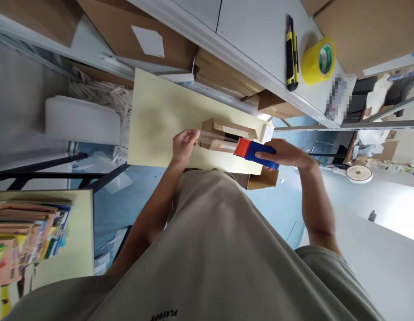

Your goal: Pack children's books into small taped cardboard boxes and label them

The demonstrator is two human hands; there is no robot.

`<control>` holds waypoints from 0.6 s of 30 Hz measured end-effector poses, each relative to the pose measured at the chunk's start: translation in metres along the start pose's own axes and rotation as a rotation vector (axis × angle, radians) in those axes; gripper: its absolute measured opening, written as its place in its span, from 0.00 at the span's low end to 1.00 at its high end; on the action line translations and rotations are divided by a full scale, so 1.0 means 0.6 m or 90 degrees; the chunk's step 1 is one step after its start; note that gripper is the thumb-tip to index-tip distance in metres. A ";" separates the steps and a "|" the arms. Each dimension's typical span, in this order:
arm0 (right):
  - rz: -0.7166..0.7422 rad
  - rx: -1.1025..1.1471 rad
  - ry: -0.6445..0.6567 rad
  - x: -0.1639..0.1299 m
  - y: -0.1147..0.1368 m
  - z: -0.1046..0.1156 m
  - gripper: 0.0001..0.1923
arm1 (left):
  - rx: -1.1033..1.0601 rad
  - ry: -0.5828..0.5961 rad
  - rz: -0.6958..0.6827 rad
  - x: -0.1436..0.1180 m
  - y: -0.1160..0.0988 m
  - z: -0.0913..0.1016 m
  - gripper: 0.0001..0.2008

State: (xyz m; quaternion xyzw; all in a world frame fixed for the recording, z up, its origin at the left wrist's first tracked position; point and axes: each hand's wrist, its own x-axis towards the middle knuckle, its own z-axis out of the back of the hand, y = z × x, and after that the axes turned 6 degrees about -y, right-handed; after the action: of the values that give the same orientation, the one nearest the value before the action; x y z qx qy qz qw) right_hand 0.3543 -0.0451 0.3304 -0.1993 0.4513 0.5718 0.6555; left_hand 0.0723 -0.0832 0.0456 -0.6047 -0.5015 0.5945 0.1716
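Note:
My right hand [283, 153] is wrapped round a blue and red tape dispenser [258, 153], its red end facing left. A strip of clear packing tape [215, 137] stretches leftward from the dispenser. My left hand [184, 143] is closed in a pinch on the free end of that strip. Beneath the tape a small cardboard box [210, 126] with folded flaps lies on the pale yellow table [163, 107]. Between the flaps a dark gap shows. The tape and dispenser partly cover the box; whether the tape touches it I cannot tell.
On the grey shelf [257, 49] beyond are a yellow utility knife [292, 58] and a yellow tape roll [314, 62]. Large cardboard boxes [153, 40] stand behind the table. A stack of flat printed items [29, 240] lies on another table at lower left. An open carton [265, 178] is below.

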 end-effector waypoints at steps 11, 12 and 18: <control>-0.003 -0.247 -0.082 0.041 0.151 0.005 0.37 | -0.050 -0.069 0.030 0.051 0.124 -0.062 0.19; -0.001 -0.278 -0.088 0.045 0.157 0.006 0.37 | -0.042 -0.078 0.025 0.053 0.131 -0.069 0.18; -0.026 -0.376 -0.083 0.064 0.177 0.001 0.37 | -0.003 -0.097 -0.007 0.055 0.156 -0.098 0.13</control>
State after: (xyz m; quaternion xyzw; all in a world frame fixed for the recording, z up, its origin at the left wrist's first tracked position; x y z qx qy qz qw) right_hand 0.2536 0.0055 0.3261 -0.3532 0.2186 0.6767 0.6080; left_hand 0.1554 -0.0743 -0.0340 -0.5555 -0.5175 0.6368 0.1349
